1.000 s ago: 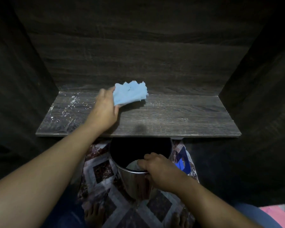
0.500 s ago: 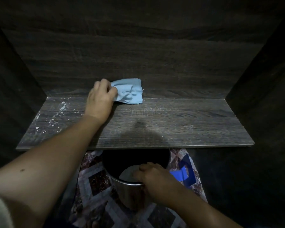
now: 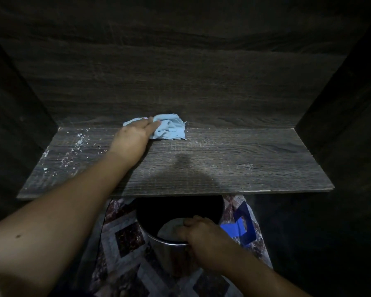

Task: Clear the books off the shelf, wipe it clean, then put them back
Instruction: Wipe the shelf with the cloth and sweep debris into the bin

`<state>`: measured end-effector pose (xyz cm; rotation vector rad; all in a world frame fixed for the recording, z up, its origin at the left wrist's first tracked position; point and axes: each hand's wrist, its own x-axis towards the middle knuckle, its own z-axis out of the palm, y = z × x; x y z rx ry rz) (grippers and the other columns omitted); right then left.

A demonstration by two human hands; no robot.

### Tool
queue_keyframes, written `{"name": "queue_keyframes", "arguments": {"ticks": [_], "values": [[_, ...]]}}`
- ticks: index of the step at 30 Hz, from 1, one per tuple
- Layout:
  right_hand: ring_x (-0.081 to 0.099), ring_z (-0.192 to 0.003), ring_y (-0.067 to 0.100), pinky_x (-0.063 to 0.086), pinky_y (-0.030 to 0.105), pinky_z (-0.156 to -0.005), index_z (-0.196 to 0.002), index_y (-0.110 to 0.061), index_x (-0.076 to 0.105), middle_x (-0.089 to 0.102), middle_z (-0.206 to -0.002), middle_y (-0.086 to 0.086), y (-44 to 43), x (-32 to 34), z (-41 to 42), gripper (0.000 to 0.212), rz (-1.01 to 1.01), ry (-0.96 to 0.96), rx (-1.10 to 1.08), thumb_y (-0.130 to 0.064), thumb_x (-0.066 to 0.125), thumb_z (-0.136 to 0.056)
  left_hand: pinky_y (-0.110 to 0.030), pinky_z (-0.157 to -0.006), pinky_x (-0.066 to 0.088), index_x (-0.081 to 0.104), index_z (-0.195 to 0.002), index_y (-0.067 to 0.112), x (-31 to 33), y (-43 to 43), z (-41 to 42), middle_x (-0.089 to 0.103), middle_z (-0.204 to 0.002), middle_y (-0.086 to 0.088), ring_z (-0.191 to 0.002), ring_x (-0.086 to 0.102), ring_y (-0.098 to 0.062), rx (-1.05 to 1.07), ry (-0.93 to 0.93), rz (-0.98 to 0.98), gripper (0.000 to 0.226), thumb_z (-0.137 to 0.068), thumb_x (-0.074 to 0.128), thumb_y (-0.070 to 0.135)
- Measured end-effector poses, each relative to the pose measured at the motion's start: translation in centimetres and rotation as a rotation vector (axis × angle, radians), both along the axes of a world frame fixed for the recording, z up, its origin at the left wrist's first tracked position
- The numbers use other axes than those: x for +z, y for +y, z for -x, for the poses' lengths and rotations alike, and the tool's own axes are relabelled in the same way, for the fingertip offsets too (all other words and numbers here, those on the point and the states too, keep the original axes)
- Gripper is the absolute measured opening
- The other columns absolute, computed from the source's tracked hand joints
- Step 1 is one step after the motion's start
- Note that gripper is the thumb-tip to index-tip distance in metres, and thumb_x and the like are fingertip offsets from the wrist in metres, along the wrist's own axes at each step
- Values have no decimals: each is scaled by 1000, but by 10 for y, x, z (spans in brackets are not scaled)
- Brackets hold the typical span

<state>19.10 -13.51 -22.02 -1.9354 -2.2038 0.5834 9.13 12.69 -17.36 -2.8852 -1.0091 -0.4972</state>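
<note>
- A blue cloth (image 3: 169, 129) is pressed onto the shelf (image 3: 223, 159) by the left hand (image 3: 135, 136), fingers straight.
- A metal bin (image 3: 169, 254) is gripped at the rim by the right hand (image 3: 201, 234), fingers curled.

Dark wood-grain back panel (image 3: 180, 71) and side walls (image 3: 13, 125) in dim light — diamond-patterned floor (image 3: 124, 239) below

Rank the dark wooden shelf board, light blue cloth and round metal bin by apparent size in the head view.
Largest: dark wooden shelf board
Then: round metal bin, partly hidden
Smallest: light blue cloth
</note>
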Motion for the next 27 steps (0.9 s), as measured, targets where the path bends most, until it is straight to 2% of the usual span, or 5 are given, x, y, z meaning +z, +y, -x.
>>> {"name": "queue_keyframes", "arguments": {"ticks": [7, 14, 19, 23, 27], "values": [[49, -109, 30, 37, 34, -91, -123, -19, 60, 58, -116, 9, -1, 1, -1, 39, 27, -11, -4, -11, 56, -85, -48, -97, 45, 55, -133, 4, -5, -2, -3, 57, -127, -22, -117, 52, -42, -39, 57, -5, 58, -77, 68, 5], [52, -105, 33, 40, 36, -88, -116, -17, 62, 59, -110, 12, -4, -1, -4, 34, 48, -13, 20, -13, 55, -82, -45, -100, 39, 45, -139, 9, -1, -7, -10, 49, -132, -15, -118, 46, -33, -3, 106, 15, 55, -87, 56, 20], [54, -104, 33, 41, 36, -86, -115, -17, 63, 60, -109, 12, -6, -2, -4, 33, 42, 38, 27, -13, 56, -83, -42, -103, 33, 35, -144, 17, 5, -7, -20, 41, -140, -7, -125, 39, -28, 69, 224, -8, 56, -93, 47, 35], [51, -109, 32, 38, 34, -87, -119, -15, 61, 58, -114, 13, -6, 0, -4, 35, 83, 22, 36, -10, 54, -85, -41, -101, 32, 33, -145, 19, 5, -7, -22, 41, -141, -6, -126, 39, -26, 98, 242, -21, 56, -93, 46, 37], [53, -105, 32, 40, 36, -85, -116, -16, 62, 59, -109, 13, -7, -3, -7, 32, 65, 34, 41, -13, 54, -85, -42, -99, 31, 32, -146, 23, 9, -5, -25, 42, -142, -3, -126, 39, -25, 122, 256, 28, 56, -95, 44, 39]]}}
